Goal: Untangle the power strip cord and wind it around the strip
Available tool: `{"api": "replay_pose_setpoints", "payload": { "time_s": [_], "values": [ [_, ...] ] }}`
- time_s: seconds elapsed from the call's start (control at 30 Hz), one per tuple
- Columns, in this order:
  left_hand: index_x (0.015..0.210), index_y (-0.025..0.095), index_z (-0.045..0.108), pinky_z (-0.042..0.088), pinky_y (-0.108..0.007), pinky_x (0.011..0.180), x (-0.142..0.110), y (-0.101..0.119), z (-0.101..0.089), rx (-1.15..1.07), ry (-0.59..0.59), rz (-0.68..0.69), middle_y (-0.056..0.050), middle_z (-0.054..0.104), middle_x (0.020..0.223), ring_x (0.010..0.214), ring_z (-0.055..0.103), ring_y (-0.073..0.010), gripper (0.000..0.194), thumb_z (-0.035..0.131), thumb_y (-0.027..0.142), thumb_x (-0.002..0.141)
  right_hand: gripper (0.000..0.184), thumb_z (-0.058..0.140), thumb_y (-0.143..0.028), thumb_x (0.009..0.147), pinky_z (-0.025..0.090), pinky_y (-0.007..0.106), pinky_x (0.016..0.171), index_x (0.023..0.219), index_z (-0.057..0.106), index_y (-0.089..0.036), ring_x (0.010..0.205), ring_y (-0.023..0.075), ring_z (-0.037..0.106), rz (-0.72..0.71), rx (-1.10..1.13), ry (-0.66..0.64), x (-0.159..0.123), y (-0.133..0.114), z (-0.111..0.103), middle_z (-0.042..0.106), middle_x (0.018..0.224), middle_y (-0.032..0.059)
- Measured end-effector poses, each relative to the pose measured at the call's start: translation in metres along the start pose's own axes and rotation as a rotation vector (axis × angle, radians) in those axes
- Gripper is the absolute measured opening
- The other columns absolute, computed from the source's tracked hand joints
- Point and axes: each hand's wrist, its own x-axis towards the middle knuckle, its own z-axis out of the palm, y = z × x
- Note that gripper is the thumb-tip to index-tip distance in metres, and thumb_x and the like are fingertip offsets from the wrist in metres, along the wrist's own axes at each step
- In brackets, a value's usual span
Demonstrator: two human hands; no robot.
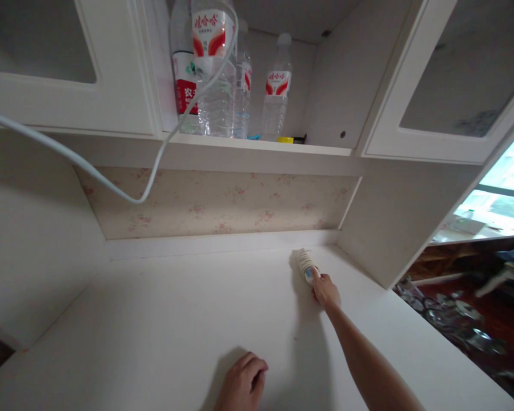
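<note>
My right hand (326, 290) reaches out to the back right of a white countertop (188, 319). Its fingers are closed round one end of a short cream ribbed cylinder (305, 262) with a small blue and white patch near the thumb. The cylinder lies at or just above the surface, tilted towards the back panel; its exact kind I cannot make out. Low in the middle of the view, my left hand (244, 379) rests by the counter with its fingers curled in, and nothing shows in it.
Overhead, an open cabinet shelf (257, 147) holds several clear plastic bottles (276, 94) and a small yellow item (285, 140). A white cable (143, 200) hangs in front, at left. Glass-panelled doors (458, 74) flank the shelf. Clutter (454, 319) lies beyond the counter's right edge.
</note>
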Motion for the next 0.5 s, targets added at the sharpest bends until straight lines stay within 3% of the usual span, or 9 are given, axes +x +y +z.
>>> {"api": "replay_pose_setpoints", "payload": {
  "time_s": [0.5],
  "values": [
    [0.085, 0.019, 0.065, 0.048, -0.023, 0.070, -0.0008, -0.0010, 0.0007, -0.016, -0.012, -0.007, -0.004, 0.067, 0.083, 0.078, 0.063, -0.0156, 0.022, 0.047, 0.007, 0.083, 0.074, 0.025, -0.066, 0.088, 0.047, 0.036, 0.076, 0.133, 0.046, -0.011, 0.091, 0.0284, 0.065, 0.026, 0.060, 0.023, 0.0059, 0.0061, 0.0056, 0.067, 0.102, 0.0188]
  ]
}}
